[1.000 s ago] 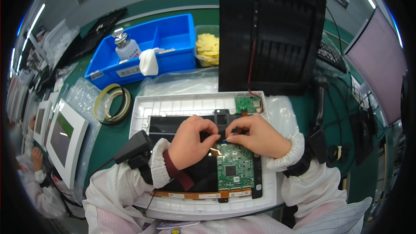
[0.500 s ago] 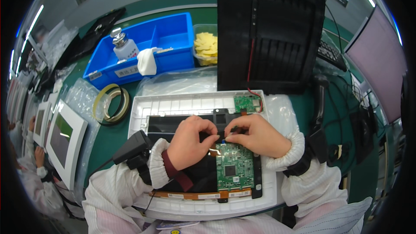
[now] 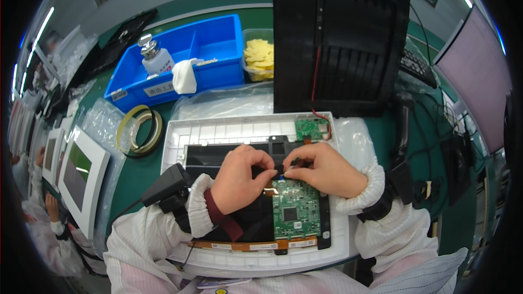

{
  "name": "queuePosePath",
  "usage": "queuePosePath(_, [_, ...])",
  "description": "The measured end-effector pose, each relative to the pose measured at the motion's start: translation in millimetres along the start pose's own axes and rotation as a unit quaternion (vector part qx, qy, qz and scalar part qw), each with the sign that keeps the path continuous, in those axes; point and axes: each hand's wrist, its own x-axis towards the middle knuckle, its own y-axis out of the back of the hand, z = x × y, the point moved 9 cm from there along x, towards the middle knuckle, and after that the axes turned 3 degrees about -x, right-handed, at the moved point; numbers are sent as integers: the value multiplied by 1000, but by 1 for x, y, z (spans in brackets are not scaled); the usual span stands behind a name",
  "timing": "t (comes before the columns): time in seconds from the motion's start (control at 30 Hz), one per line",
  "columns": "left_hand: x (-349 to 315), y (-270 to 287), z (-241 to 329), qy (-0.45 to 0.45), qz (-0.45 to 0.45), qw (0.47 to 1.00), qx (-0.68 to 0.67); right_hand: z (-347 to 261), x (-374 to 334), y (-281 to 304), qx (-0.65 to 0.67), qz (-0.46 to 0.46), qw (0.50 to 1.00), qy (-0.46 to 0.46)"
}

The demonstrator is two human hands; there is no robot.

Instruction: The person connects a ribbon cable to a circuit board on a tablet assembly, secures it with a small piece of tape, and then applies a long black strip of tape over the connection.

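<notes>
1. A co-worker's hand [image 3: 52, 207], near the left edge of the green table [image 3: 136, 169], sits lower than earlier.
2. The left hand [image 3: 239, 179], nearly unmoved, bends thumb toward forefinger; I cannot tell their grip.
3. The green rectangular circuit board [image 3: 296, 209] lies toward the white plastic housing's [image 3: 173, 133] right edge (placed; far-edge work seems unfinished).
4. The right hand [image 3: 327, 173] matches, grip hidden.
</notes>
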Motion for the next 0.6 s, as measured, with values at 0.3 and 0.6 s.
queuePosePath(0.3, [-1, 1, 5, -37, 31, 999, 7, 3, 1, -1, 3, -1, 1000, 0])
queuePosePath(0.6, [-3, 1, 8, -49, 41, 997, 38, 3, 1, -2, -7, -25, 999, -40])
